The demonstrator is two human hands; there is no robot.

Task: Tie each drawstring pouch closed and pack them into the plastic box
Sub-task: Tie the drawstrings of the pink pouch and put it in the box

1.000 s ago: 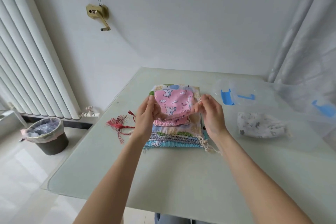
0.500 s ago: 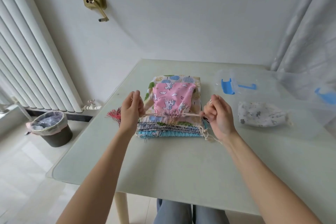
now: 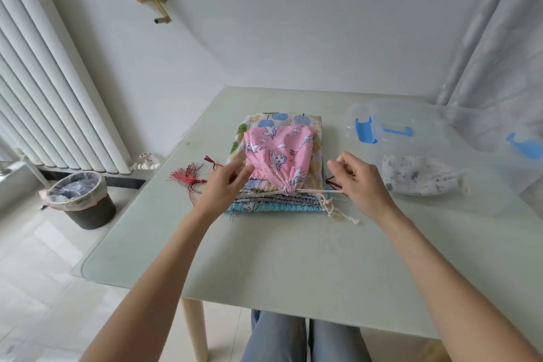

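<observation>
Pink drawstring pouch (image 3: 277, 156) with a cartoon print is lying on top of a stack of flat pouches (image 3: 273, 203) at the middle of the pale green tabletop (image 3: 264, 267). Its mouth is facing the person and is bunching into a tight gather at the near edge.

Right hand (image 3: 360, 182) is sitting just right of the gather, fingers curling, pinching the cream drawstring (image 3: 318, 191); the cord is running taut and level from the gather to this hand.

Left hand (image 3: 224, 188) is resting at the pouch's left side, fingers reaching onto the pink cloth near its ruffled hem. Whether they are pinching the cloth or a cord, I cannot tell.

Loose cream cord ends (image 3: 338, 211) are trailing off the stack's near right corner.

Clear plastic box (image 3: 484, 200) with blue clips is standing on the right of the tabletop, and one white printed pouch (image 3: 420, 175) is lying inside it.

A red tassel (image 3: 189, 179) is lying on the tabletop left of the stack. A lined waste bin (image 3: 80, 203) is standing on the floor to the left.
</observation>
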